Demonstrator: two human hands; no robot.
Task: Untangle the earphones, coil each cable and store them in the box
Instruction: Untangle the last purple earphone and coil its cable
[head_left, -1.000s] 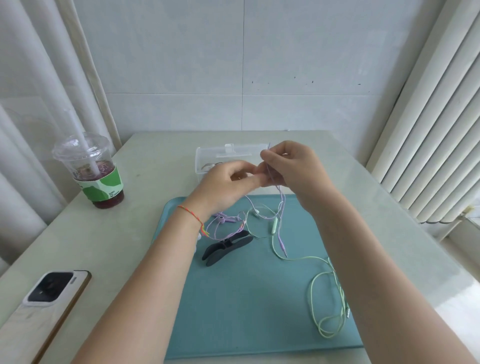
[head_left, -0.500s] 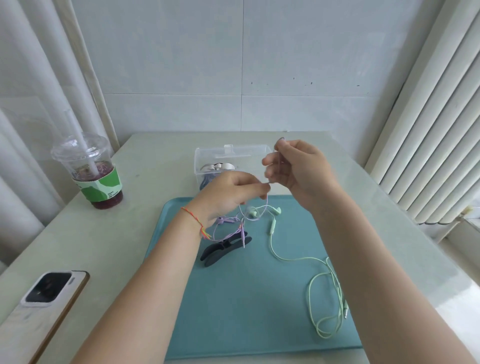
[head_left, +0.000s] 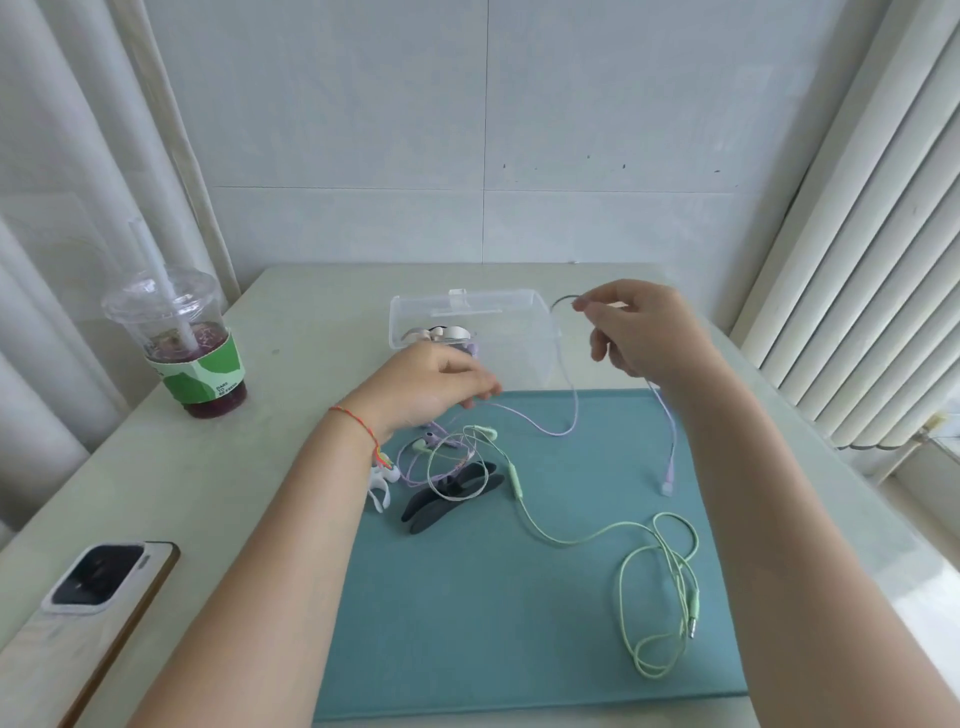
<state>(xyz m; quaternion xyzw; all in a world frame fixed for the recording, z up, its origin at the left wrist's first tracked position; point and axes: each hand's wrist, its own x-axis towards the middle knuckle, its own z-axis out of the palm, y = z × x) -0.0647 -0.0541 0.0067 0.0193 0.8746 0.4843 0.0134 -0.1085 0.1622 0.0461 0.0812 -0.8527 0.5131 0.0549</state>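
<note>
My right hand (head_left: 636, 332) is raised right of the clear box (head_left: 524, 332) and pinches the purple earphone cable (head_left: 563, 421) between thumb and forefinger. The cable loops over the fingers, and its plug end (head_left: 667, 475) hangs down to the teal mat (head_left: 519, 623). My left hand (head_left: 434, 384) pinches the same purple cable low over the mat's far edge. The purple earbuds (head_left: 428, 439) lie tangled with the green earphone's buds (head_left: 485, 431). The green cable (head_left: 660, 587) trails right into a loose coil. The box holds other earphones.
A black cable clip (head_left: 449, 493) and a white clip (head_left: 382, 486) lie on the mat's left part. A lidded drink cup with a straw (head_left: 182, 343) stands at the left of the table. A phone (head_left: 78, 618) lies face down at the near left corner.
My hands have moved apart: the right one went right and up, drawing the purple cable out of the tangle, and its plug end swung out to the right. My left hand dropped toward the mat.
</note>
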